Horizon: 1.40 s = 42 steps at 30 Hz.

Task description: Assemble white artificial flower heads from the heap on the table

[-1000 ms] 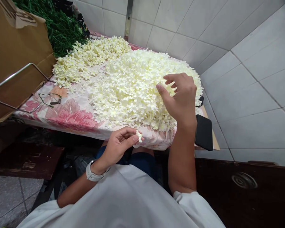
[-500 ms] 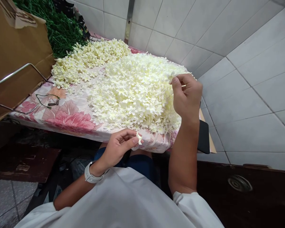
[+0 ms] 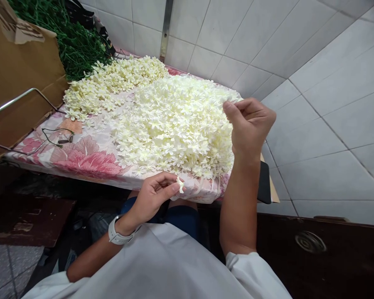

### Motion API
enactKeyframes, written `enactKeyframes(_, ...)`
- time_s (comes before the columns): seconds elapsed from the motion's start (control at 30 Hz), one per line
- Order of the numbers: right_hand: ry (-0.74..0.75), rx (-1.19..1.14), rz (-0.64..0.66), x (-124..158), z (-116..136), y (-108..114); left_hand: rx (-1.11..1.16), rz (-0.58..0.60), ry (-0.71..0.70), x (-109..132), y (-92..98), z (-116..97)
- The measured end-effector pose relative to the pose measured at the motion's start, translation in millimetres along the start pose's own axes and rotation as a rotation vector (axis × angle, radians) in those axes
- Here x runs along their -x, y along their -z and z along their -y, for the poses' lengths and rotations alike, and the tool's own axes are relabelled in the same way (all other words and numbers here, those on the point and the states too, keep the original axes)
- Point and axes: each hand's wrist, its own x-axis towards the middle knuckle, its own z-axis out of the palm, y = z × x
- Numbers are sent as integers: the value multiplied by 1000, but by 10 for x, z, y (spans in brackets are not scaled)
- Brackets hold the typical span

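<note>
Between the thumb and fingers of my left hand is one small white flower, held just off the table's front edge. My right hand is raised at the right side of a big pile of white flowers. Its thumb and forefinger are pinched together; whatever may be between them is too fine to make out. Farther back on the left lies a second heap of creamier flowers. Both heaps rest on a floral tablecloth.
A cardboard box stands at the left, with a bent metal rod in front. Green artificial stems are bunched behind. A dark looped cord lies on the cloth. At the right edge is a black phone, near the tiled wall.
My right hand has moved slightly to the right and turned a little, still pinched. My left hand keeps its hold on the flower. The whole view has shifted slightly.
</note>
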Motion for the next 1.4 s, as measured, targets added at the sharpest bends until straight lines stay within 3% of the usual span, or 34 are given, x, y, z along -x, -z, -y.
enactKeyframes(0.17, 6, -97, 38, -2, 18, 0, 21, 19, 19, 8, -5, 6)
enactKeyframes(0.33, -7, -29, 70, 48, 47, -13, 29, 28, 33, 10, -27, -17)
enactKeyframes(0.53, 77, -120, -30, 48, 33, -29, 13, 36, 38, 11, -35, -26)
enactKeyframes(0.7, 82, -20, -95, 69, 35, -25, 8, 54, 35, -12, -38, -15)
enactKeyframes(0.83, 82, 14, -34, 54, 46, -22, 8, 55, 26, -30, -30, 10)
enactKeyframes(0.93, 84, 203, 73, -109, 107, -18, -7, 47, 22, -48, -29, -18)
enactKeyframes(1.13, -68, 576, 433, -714, 277, -3, -77, 41, -115, -181, -40, -397)
enactKeyframes(1.27, -62, 552, 507, -979, 239, 12, 9, -25, -212, -414, -68, -840)
enactKeyframes(1.4, 10, 492, 591, -1178, 57, 57, -12, -37, -299, -847, -130, -1230)
